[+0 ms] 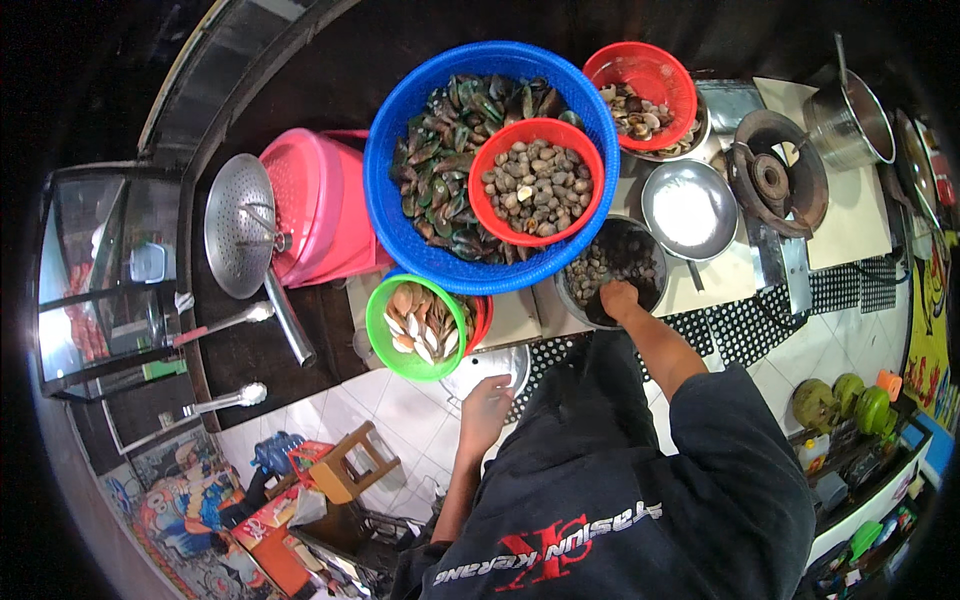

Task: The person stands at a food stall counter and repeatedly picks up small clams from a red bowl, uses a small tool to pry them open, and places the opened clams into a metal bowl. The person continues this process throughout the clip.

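Note:
My right hand (619, 299) reaches into a metal pot (661, 290) of small round clams (590, 270). Its fingers are bent down among the shells, and their tips are hidden. My left hand (484, 402) hovers in front of the counter, fingers loosely curled and a little apart, with nothing seen in it. Close to it is a green basket (375, 345) of long pale clams (415, 322). Behind the pot stands a big blue basket (385, 225) heaped with dark green mussels (440, 185). A red basket (480, 205) of round clams (540, 187) rests on the mussels.
Another red basket (675, 70) with shells stands at the back right. An empty pan (690, 208), a burner (770, 177) and a tall steel pot (845, 125) lie to the right. Pink tubs (320, 205) and a perforated ladle (238, 215) are at left.

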### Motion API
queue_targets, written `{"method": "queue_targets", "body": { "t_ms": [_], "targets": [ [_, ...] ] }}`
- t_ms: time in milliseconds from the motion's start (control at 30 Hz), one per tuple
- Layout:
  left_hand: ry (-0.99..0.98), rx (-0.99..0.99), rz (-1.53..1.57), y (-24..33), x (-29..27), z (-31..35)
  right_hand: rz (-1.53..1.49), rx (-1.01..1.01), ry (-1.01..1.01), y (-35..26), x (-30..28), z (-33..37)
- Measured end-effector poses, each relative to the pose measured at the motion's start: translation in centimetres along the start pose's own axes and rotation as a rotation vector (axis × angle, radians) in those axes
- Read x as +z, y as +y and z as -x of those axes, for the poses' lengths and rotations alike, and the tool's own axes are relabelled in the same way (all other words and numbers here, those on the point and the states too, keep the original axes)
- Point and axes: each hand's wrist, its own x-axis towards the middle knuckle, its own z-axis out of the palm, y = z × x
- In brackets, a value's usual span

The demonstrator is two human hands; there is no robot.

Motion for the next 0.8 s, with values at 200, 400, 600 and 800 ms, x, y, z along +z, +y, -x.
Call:
{"method": "queue_targets", "body": {
  "t_ms": [200, 400, 600, 800],
  "targets": [
    [0.128, 0.571, -0.181, 8.0, -0.3, -9.4, -0.159, 0.028, 0.042, 0.3, -1.9, 1.8],
    [0.288, 0.747, -0.561, 13.5, 1.5, -21.7, -1.052, -0.217, 0.616, -1.3, -5.9, 9.7],
    [0.367, 0.74, -0.954, 14.7, 3.5, -25.7, -1.708, -0.04, 0.455, -0.1, -5.1, 22.0],
    [0.387, 0.86, -0.846, 13.3, 2.1, -27.6, -1.773, 0.152, 0.425, 4.0, 0.4, 27.3]
  ]
}}
